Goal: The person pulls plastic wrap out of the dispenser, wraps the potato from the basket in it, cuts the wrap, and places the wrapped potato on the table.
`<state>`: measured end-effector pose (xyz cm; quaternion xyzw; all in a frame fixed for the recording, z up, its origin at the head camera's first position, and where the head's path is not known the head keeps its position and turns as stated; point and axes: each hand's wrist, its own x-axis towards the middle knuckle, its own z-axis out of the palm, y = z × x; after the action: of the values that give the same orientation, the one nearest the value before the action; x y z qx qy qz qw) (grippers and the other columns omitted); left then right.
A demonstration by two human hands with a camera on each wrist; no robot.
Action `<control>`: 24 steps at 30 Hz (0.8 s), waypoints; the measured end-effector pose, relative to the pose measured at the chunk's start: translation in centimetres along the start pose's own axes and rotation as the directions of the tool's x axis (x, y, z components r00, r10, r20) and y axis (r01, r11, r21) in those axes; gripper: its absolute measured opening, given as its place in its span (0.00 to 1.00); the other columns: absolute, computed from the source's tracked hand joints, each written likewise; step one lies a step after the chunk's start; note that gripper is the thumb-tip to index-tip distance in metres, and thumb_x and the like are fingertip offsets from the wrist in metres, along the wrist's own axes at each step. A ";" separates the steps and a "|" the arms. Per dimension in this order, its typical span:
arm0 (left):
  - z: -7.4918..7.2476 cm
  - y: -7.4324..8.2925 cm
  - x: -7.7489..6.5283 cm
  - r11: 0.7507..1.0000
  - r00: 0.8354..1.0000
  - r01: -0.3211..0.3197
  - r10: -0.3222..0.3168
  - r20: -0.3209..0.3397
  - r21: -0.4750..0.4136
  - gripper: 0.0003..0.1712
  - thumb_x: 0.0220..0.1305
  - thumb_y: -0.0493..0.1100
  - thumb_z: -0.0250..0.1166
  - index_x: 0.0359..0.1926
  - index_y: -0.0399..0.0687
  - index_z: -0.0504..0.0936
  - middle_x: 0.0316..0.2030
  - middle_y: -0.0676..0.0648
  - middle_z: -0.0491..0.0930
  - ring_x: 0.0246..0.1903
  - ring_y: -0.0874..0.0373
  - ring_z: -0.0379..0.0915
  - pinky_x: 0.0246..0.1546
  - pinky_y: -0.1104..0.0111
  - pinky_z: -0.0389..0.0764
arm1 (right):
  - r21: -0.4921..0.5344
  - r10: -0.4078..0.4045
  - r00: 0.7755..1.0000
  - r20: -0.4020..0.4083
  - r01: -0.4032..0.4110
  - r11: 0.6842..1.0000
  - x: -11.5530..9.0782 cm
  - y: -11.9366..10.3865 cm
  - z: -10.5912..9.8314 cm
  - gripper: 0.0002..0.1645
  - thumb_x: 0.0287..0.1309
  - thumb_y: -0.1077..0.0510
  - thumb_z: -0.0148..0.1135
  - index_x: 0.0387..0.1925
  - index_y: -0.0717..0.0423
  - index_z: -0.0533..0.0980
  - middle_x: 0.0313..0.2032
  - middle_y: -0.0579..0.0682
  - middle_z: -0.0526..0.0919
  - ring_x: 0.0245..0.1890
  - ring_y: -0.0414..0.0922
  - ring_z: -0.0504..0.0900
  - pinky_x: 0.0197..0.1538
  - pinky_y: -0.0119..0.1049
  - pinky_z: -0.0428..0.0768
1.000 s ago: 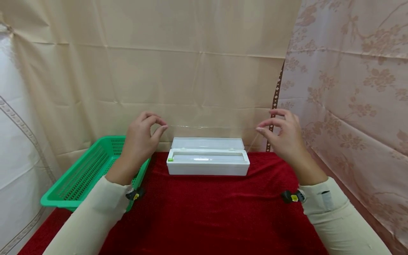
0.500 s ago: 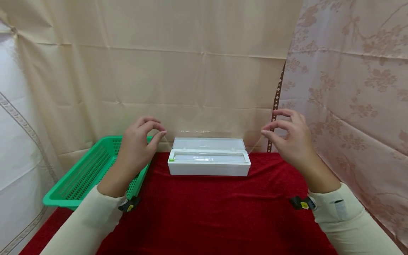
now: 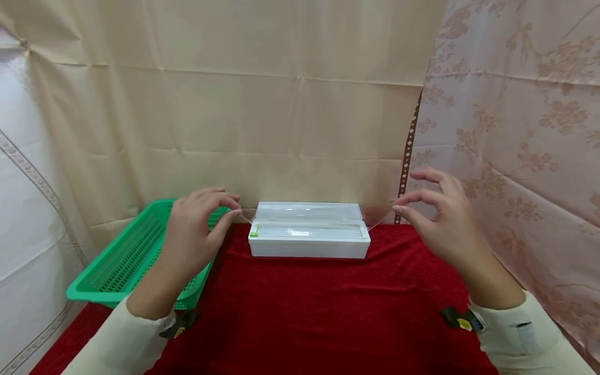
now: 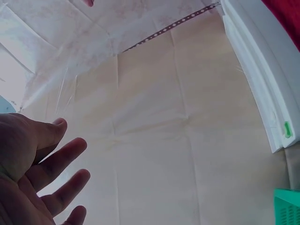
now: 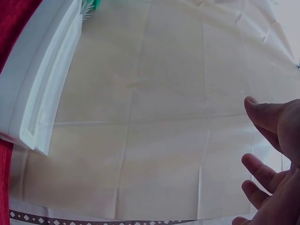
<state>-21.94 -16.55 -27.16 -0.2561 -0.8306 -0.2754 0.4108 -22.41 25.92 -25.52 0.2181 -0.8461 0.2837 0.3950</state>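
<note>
A white cling film dispenser (image 3: pixel 309 248) sits on the red cloth, its clear lid (image 3: pixel 307 210) tipped back and a small green tab (image 3: pixel 254 234) at its front left corner. Thin see-through cling film (image 3: pixel 382 221) stretches up from the box between both hands. My left hand (image 3: pixel 197 229) pinches the film's left corner between thumb and index finger, beside the basket. Off to the right, my right hand (image 3: pixel 442 224) pinches the other corner, its remaining fingers spread. Against the beige backdrop most of the film is barely visible.
A green plastic basket (image 3: pixel 119 247) with slotted sides stands left of the dispenser, partly behind my left forearm. Red cloth (image 3: pixel 319 312) covers the table. Beige fabric (image 3: pixel 281 114) hangs behind, and a floral curtain (image 3: pixel 529 130) closes off the right side.
Both hands have come lower and nearer and spread farther apart, still pinching the film. Its top edge has dropped from above the lid to about the lid's height.
</note>
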 end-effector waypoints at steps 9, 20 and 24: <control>-0.9 1.3 -1.3 1.000 1.000 -0.005 0.005 -0.005 0.006 0.07 0.61 0.38 0.75 0.40 0.50 0.88 0.42 0.52 0.90 0.52 0.53 0.80 0.51 0.54 0.66 | -0.028 -0.027 1.000 -0.003 0.027 0.999 -1.5 -1.0 -1.1 0.14 0.45 0.65 0.82 0.30 0.45 0.87 0.62 0.54 0.79 0.71 0.58 0.66 0.61 0.60 0.63; -1.9 2.4 -4.5 0.999 0.998 -0.020 0.018 0.068 0.036 0.12 0.56 0.39 0.78 0.40 0.55 0.87 0.37 0.58 0.87 0.44 0.60 0.82 0.50 0.57 0.67 | -0.004 -0.071 0.994 0.086 0.071 0.997 -5.0 -2.3 -2.3 0.23 0.43 0.68 0.82 0.33 0.38 0.85 0.58 0.46 0.83 0.65 0.47 0.73 0.68 0.26 0.61; -2.3 2.7 -6.0 0.998 0.994 -0.049 0.045 0.100 0.041 0.09 0.59 0.45 0.77 0.41 0.57 0.87 0.36 0.61 0.87 0.41 0.64 0.81 0.47 0.61 0.67 | 0.012 -0.064 0.989 0.135 0.063 0.998 -6.5 -2.7 -2.5 0.23 0.43 0.68 0.81 0.35 0.37 0.85 0.57 0.45 0.84 0.61 0.42 0.75 0.67 0.23 0.62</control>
<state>-15.82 -17.34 -30.26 -0.2799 -0.8495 -0.2345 0.3809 -15.58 26.49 -28.45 0.2650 -0.8625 0.2587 0.3448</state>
